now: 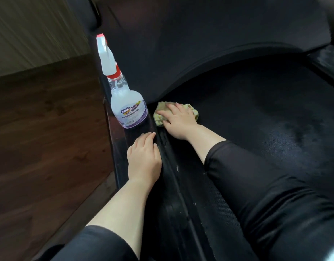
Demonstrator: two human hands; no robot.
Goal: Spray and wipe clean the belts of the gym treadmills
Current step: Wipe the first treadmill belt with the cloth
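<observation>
The black treadmill belt (pixel 256 117) fills the right half of the head view, with a wet sheen towards the right. My right hand (pixel 178 120) presses flat on a crumpled yellow cloth (pixel 158 117) at the belt's far left corner, just under the motor cover. My left hand (pixel 143 159) rests palm down on the treadmill's left side rail (pixel 136 132), holding nothing. A clear spray bottle (pixel 124 102) with a white and red trigger stands upright on that rail, just beyond my left fingertips.
The curved black motor cover (pixel 200 44) rises beyond the belt. Dark wooden floor (pixel 45 129) lies to the left of the rail, with a pale wall (pixel 30 31) beyond. The right side rail (pixel 326 61) edges the belt at the far right.
</observation>
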